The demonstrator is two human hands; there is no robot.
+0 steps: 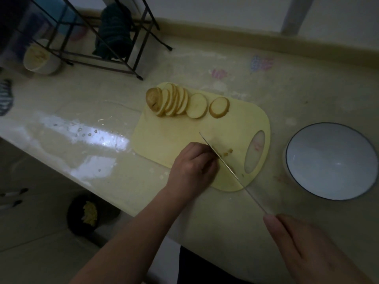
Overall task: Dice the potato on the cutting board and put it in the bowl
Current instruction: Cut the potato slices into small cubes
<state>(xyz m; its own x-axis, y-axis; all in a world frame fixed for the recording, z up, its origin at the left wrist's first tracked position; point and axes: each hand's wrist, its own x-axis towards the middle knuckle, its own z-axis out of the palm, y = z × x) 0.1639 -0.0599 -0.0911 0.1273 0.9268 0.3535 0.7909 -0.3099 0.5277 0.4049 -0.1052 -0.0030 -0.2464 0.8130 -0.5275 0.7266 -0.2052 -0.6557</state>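
Note:
A yellow cutting board (164, 138) lies on the counter. Along its far edge sits the potato, cut into several round slices (176, 101), with two more slices (219, 107) lying flat to the right. My right hand (311, 244) grips the handle of a long knife (223, 160) whose blade lies across the near part of the board. My left hand (192, 167) is curled, fingertips down on the board just left of the blade; what is under it is hidden. A few tiny potato bits (228, 152) lie right of the blade. The white bowl (307, 140) stands empty, right of the board.
A black wire rack (114, 44) with a dark cloth stands at the back left, beside a white cup (39, 58). The counter's front edge runs diagonally at lower left; a dark bin (88, 214) with yellow scraps sits on the floor below. The wall borders the back.

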